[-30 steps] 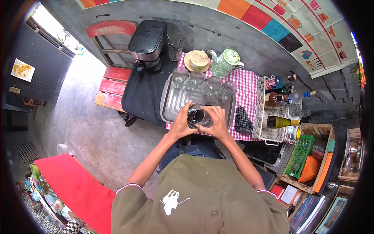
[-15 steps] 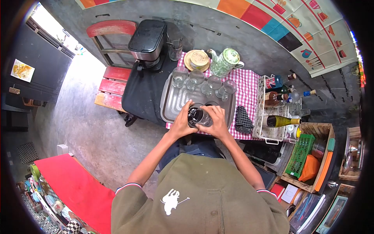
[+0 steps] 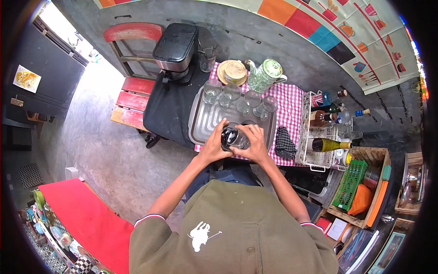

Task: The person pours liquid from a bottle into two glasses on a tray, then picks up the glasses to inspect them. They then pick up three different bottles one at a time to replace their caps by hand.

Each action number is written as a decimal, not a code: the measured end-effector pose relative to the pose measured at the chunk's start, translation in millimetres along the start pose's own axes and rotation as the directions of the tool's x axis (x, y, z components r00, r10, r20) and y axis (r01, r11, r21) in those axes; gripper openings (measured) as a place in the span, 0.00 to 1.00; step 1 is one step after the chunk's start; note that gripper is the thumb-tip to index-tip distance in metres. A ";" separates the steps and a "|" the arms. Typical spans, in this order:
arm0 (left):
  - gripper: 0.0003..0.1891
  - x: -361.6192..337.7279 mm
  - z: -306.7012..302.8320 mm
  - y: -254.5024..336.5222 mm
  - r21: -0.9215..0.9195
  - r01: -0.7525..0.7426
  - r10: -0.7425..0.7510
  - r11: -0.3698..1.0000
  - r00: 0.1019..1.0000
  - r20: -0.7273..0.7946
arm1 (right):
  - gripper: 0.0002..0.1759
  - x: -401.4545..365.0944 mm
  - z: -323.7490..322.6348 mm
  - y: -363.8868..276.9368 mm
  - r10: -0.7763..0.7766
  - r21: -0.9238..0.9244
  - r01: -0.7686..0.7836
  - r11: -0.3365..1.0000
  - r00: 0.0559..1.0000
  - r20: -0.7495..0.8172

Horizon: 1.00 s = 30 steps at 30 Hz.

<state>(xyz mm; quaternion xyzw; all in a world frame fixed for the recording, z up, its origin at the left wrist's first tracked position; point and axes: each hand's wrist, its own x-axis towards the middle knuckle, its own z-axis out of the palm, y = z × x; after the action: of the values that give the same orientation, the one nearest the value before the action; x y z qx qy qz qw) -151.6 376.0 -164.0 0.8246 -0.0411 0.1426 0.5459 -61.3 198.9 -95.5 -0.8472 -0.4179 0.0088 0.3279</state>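
The person stands at a small table against a grey concrete wall. Both hands meet over the near edge of a grey ridged tray (image 3: 204, 119). The left hand (image 3: 213, 145) and the right hand (image 3: 256, 145) are curled around a glass (image 3: 233, 138) from either side, fingers closed on its wall. The glass is tipped so that its mouth faces the camera, and it sits just above the tray's near rim.

Along the tray's far edge stands a row of empty glasses (image 3: 240, 97). The tray lies partly on a red-and-white checked cloth (image 3: 288, 102) and partly on a black cloth (image 3: 166, 109) that hangs over the table's left end. On the black cloth stands a coffee machine (image 3: 176, 46). Behind the tray are a round tin (image 3: 235, 71) and a green patterned teapot (image 3: 266, 76). A dark folded cloth (image 3: 285, 142) lies just right of the tray. Beside it a white wire basket (image 3: 305, 160) holds bottles, one of them a wine bottle (image 3: 326, 144) lying on its side.

A red wooden chair (image 3: 132, 73) stands left of the table on the bare concrete floor (image 3: 102, 150). A wooden crate (image 3: 382, 157) at the right holds a green plastic basket (image 3: 350, 184). A colourful printed hanging (image 3: 351, 27) covers the wall above.
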 end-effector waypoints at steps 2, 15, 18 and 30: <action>0.63 0.8 -0.6 1.8 -0.003 0.005 -0.005 1.000 1.000 -0.003 | 0.40 1.3 -0.6 -0.6 -0.002 0.004 0.002 1.000 1.000 0.005; 0.63 3.6 -5.2 5.7 0.004 0.018 -0.018 1.000 1.000 -0.010 | 0.40 4.9 1.9 -0.6 0.026 0.000 -0.026 1.000 0.999 0.039; 0.62 3.1 -4.1 4.8 -0.001 0.014 -0.014 1.000 1.000 -0.019 | 0.40 5.7 1.6 -1.1 0.037 -0.001 -0.037 0.999 0.998 0.051; 0.61 4.5 -0.1 4.1 -0.010 0.008 -0.008 1.000 0.999 -0.031 | 0.41 7.0 -0.1 4.3 0.025 0.010 -0.025 1.000 0.997 0.066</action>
<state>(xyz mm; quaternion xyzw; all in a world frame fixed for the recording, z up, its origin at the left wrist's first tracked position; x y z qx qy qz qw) -148.2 374.8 -159.1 0.8198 -0.0300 0.1532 0.5510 -53.7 202.0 -96.0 -0.8498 -0.4179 0.0433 0.3184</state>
